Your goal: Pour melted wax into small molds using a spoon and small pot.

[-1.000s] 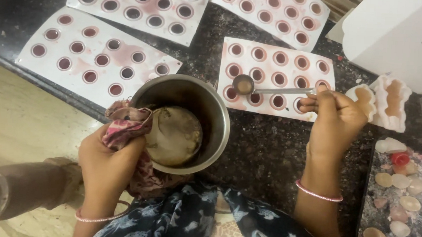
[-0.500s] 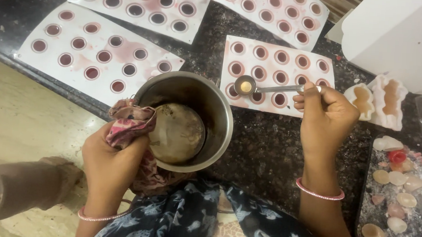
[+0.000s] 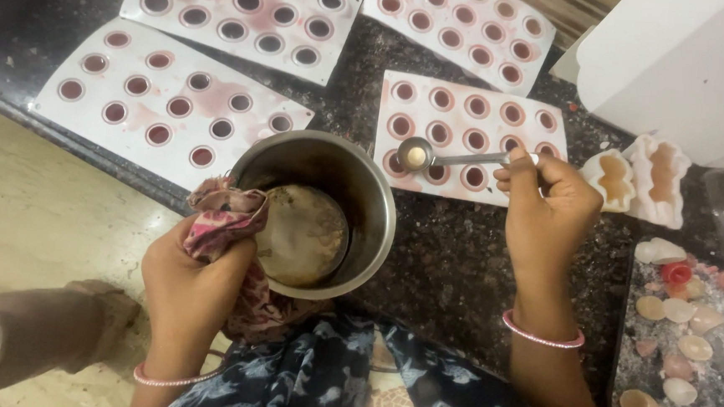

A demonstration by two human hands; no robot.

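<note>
Head view: left hand [image 3: 194, 281], lower left, is clenched on a patterned cloth [image 3: 225, 219] at the steel pot [image 3: 315, 213] rim, frame centre. Right hand [image 3: 546, 208] pinches a spoon [image 3: 444, 157] over the near white mould tray [image 3: 467, 134], lower-left corner cavities. Bare dark counter [image 3: 451, 259] separates pot and right forearm.
</note>
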